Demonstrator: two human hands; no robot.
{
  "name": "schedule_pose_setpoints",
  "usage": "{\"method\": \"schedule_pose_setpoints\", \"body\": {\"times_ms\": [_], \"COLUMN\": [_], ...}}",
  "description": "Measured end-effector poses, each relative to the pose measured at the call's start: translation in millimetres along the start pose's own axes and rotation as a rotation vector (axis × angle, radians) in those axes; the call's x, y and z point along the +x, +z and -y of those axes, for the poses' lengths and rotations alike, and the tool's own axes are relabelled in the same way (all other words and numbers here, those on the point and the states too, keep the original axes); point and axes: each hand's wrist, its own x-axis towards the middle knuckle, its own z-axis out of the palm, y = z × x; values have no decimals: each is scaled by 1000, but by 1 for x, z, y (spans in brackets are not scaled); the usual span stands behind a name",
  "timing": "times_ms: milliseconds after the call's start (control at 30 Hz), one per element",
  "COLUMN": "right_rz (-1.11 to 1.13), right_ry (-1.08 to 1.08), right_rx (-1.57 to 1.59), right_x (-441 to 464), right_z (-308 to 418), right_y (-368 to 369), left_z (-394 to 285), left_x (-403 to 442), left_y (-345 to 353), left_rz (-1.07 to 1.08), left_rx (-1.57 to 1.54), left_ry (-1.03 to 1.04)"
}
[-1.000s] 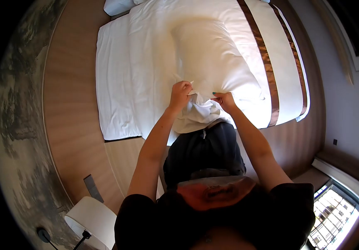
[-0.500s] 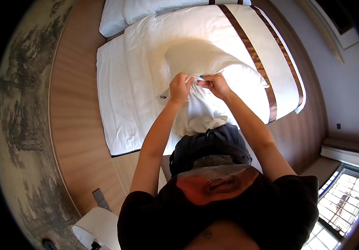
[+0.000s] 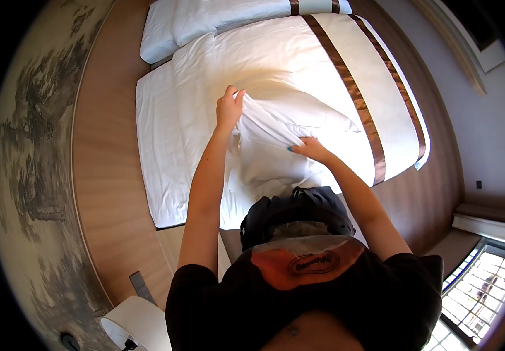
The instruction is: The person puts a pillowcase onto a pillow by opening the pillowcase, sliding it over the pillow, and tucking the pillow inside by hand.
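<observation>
Pillow cover: white cloth cover (image 3: 267, 155), on the bed's (image 3: 161, 152) 6 o'clock side, edge stretched taut between both hands.
Pillow: white pillow (image 3: 317, 114), just beyond, toward 1 o'clock.
Left grip: left hand (image 3: 229, 109) at the cover's 11 o'clock, fingers closed on its edge.
Right grip: right hand (image 3: 311, 149) at 3 o'clock, pinching the edge.
Runner: brown-striped runner (image 3: 355, 88), 2 o'clock.
Lamp: pale lampshade (image 3: 138, 322), 7 o'clock.
</observation>
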Motion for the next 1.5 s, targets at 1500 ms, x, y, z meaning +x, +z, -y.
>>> {"method": "schedule_pose_setpoints", "body": {"times_ms": [1500], "right_rz": [-9], "right_ry": [-319], "right_rx": [-68], "right_x": [30], "right_z": [-122], "right_y": [-126], "left_z": [-48], "left_x": [-51], "left_y": [194], "left_rz": [608], "left_rx": [-70], "left_ry": [-61]}}
